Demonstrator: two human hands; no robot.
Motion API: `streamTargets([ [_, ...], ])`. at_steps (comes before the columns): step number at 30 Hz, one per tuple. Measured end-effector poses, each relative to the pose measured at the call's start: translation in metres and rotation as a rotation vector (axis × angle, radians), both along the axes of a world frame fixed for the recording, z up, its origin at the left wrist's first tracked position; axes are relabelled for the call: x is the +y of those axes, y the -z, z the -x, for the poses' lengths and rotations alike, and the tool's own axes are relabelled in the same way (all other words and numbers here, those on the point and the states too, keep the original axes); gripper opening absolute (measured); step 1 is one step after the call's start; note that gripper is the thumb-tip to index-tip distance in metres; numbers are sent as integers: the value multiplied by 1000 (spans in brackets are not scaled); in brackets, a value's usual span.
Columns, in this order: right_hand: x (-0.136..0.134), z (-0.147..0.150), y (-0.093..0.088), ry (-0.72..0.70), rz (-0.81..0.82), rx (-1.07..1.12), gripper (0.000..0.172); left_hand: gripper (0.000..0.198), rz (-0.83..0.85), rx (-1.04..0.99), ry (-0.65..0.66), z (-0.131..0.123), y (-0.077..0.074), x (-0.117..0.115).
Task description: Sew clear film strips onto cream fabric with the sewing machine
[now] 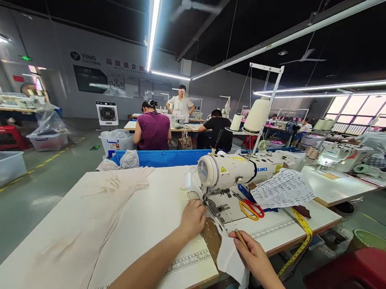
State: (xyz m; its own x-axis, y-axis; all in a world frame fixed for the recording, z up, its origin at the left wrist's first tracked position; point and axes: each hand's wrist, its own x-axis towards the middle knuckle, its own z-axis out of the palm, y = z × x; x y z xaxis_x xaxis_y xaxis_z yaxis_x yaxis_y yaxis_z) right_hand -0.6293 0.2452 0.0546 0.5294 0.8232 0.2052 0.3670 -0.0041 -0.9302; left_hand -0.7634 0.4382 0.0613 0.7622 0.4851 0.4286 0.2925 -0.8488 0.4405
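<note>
My left hand [192, 218] is closed, its fingers bent down beside the needle area of a white sewing machine [236, 167]; what they pinch, if anything, is hidden. My right hand [253, 252] grips the wooden handle of an awl [241, 239], its thin metal shaft pointing up toward the presser foot. A piece of white fabric [229, 258] hangs over the table's front edge, against the fingers of my right hand. Scissors [250, 209] with yellow and red handles lie right of the needle, partly under a paper sheet covered in writing [281, 190].
Pale fabric [54, 244] spreads over the left of the white table [157, 196]. A yellow tape measure [299, 238] hangs off the front edge. Thread cones [256, 116] stand behind the machine. A red stool [360, 271] is at lower right. Several people sit or stand farther back.
</note>
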Motion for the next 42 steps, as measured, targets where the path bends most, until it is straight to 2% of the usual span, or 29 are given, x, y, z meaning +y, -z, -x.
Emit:
streamTargets([
  [28,0,-2,3,-33,-6,5,58,36,26,-48,4,-2,6,7],
  [42,0,-2,7,19,-18,10,48,35,-38,20,5,1,-3,8],
])
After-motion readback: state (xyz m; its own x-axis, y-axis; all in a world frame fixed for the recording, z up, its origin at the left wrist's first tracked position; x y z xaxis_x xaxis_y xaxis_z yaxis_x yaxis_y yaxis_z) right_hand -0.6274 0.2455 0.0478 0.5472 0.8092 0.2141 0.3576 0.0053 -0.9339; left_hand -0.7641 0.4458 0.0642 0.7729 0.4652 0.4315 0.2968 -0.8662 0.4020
